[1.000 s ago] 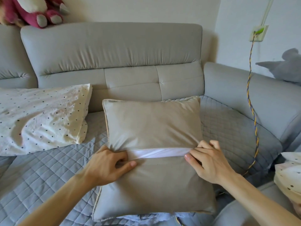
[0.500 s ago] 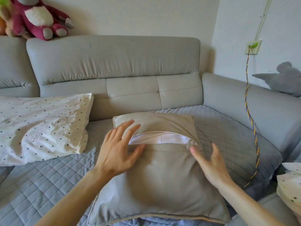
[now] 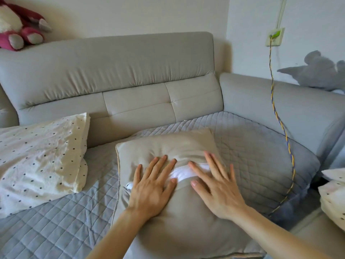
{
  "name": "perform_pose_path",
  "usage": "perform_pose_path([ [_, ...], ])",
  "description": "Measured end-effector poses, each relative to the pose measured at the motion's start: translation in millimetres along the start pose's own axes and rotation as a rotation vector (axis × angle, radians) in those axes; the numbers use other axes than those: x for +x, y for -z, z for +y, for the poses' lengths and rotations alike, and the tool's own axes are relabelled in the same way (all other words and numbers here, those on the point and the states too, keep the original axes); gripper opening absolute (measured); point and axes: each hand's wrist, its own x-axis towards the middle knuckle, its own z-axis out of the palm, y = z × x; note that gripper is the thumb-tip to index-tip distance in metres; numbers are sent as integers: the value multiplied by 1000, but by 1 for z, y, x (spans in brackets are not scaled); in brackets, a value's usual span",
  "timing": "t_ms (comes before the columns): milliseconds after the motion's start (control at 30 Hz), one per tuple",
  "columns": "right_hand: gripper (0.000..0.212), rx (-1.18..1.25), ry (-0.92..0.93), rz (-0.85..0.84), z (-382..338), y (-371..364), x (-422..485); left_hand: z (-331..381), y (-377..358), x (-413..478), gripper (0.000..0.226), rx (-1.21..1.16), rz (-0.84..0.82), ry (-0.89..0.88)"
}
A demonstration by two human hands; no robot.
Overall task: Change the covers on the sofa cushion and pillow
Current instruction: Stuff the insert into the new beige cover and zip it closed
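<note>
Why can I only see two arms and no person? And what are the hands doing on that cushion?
There is no machine here, only a person. The camera sits on the person's head and looks forward and down, so you see what they see: their own arms. The left hand and the right hand lie flat, fingers straight, pressing on a beige cushion. Neither hand holds anything. Between the hands the cover gapes, and the white inner pad shows through. The cushion lies on a grey sofa with a quilted seat cover. To the left lies a white pillow with dark dots. A pink plush toy sits on the sofa's back, and a grey plush toy rests at the right.
</note>
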Motion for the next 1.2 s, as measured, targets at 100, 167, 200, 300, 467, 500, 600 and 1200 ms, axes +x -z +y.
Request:
perform_pose_path([
  [100, 136, 263, -495, -49, -3, 12, 2, 0, 15, 13, 63, -50, 59, 171],
  [167, 152, 367, -616, -199, -3, 22, 9, 2, 26, 30, 54, -25, -32, 247],
  [200, 147, 366, -607, -223, 0, 25, 14, 7, 34, 39, 46, 14, -54, 226],
  [300, 117, 293, -473, -180, 1, 43, 34, 16, 64, 55, 34, 37, -110, 182],
  [467, 85, 88, -101, -44, -26, 117, 94, 19, 133, 41, 55, -25, -149, 298],
  [500, 83, 21, -22, -27, -37, 128, 102, 23, 138, 35, 54, -25, -173, 321],
  [600, 70, -174, 147, 76, -66, 116, 112, 39, 141, 17, 43, -254, -319, 418],
  [1200, 46, -194, 336, -103, -49, -6, 9, -61, 52, 18, 42, 130, 33, -221],
])
